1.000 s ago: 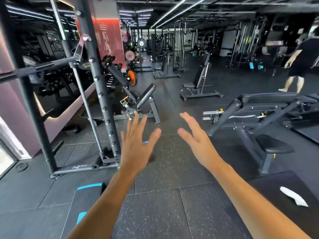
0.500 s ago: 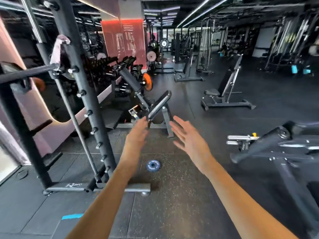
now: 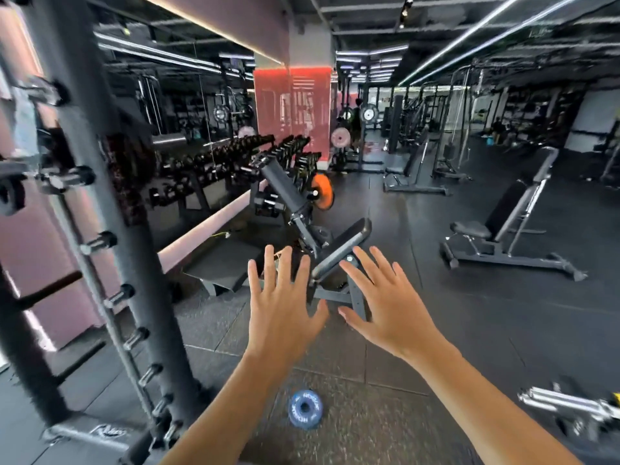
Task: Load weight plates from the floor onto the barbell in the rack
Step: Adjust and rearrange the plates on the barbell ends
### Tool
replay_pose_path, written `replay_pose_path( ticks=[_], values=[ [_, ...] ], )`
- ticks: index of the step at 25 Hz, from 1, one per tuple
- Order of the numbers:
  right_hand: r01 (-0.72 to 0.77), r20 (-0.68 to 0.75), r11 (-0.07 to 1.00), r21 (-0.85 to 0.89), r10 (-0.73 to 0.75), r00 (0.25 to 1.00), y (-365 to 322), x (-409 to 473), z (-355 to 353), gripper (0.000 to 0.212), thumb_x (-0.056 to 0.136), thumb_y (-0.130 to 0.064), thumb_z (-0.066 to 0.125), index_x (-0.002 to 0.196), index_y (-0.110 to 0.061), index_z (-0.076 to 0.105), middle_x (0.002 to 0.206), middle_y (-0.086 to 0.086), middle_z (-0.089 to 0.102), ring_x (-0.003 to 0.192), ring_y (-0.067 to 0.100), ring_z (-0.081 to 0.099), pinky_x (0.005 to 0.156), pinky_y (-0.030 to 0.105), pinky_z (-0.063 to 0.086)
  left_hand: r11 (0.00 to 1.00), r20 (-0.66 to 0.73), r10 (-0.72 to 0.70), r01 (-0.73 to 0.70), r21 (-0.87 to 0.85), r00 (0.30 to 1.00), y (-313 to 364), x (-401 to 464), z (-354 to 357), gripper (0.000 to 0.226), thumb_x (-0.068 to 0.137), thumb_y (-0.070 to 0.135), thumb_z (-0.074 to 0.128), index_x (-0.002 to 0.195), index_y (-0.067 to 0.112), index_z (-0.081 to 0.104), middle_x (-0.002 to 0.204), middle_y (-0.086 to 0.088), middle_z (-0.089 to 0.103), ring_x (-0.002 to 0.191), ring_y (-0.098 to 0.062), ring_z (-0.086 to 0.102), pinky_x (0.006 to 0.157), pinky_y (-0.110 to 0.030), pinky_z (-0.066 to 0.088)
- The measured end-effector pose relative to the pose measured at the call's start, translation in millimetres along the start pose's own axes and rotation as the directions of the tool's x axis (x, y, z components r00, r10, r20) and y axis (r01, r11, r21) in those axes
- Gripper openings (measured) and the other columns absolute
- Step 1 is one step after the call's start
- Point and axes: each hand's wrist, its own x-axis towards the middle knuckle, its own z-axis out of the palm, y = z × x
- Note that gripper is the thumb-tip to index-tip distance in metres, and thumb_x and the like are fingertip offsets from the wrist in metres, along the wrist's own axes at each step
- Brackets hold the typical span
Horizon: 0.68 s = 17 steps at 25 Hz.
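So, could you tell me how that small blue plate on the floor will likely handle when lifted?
The blue plate looks rigid and probably heavy for its size. It lies flat on the rubber floor, so rolling seems unlikely unless it is tipped on edge; its low edge may be awkward to grip.

You're in a commercial gym: dumbbell rack (image 3: 235, 162) along the mirrored wall, adjustable benches (image 3: 503, 229), a steel power rack upright (image 3: 110, 196) with pegs, cable machines (image 3: 449, 129) behind, black rubber floor tiles (image 3: 469, 330), strip lighting overhead.

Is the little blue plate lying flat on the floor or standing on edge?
Lying flat: the blue plate shows its round face and centre hole upward, untouched on the floor.
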Motion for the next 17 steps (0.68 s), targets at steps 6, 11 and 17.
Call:
replay_pose_path(
  ticks=[6, 11, 17],
  values=[
    [0.186, -0.181, 0.979, 0.088, -0.168, 0.969, 117.4, 170.9, 51.4, 0.060, 0.092, -0.058, 0.043, 0.135, -0.019, 0.057, 0.155, 0.004, 0.040, 0.144, 0.027, 0.035, 0.112, 0.046, 0.040, 0.996, -0.111, -0.093, 0.091, -0.019, 0.989, 1.5, 159.2, 77.7, 0.053, 0.084, 0.051, 0.055, 0.121, 0.014, 0.064, 0.137, -0.012, 0.054, 0.133, -0.037, 0.046, 0.112, -0.058, 0.034],
    [0.356, -0.249, 0.917, 0.178, -0.308, 0.918, 169.8, 305.7, 138.4, 0.064, 0.093, -0.059, 0.042, 0.138, -0.015, 0.054, 0.155, 0.004, 0.039, 0.145, 0.026, 0.034, 0.115, 0.045, 0.036, 0.960, -0.176, -0.249, 0.267, 0.088, 0.952, -15.4, 259.4, 151.2, 0.057, 0.090, 0.054, 0.049, 0.128, 0.014, 0.063, 0.142, -0.010, 0.053, 0.138, -0.033, 0.043, 0.119, -0.056, 0.027],
    [0.590, -0.296, 0.728, 0.349, -0.511, 0.807, 192.2, 449.7, 206.9, 0.064, 0.092, -0.057, 0.042, 0.138, -0.015, 0.053, 0.154, 0.005, 0.041, 0.140, 0.023, 0.040, 0.112, 0.041, 0.040, 0.801, -0.228, -0.499, 0.546, 0.247, 0.836, -40.6, 338.4, 213.7, 0.056, 0.090, 0.052, 0.045, 0.124, 0.012, 0.062, 0.137, -0.011, 0.054, 0.133, -0.036, 0.048, 0.115, -0.055, 0.034]
  ],
)
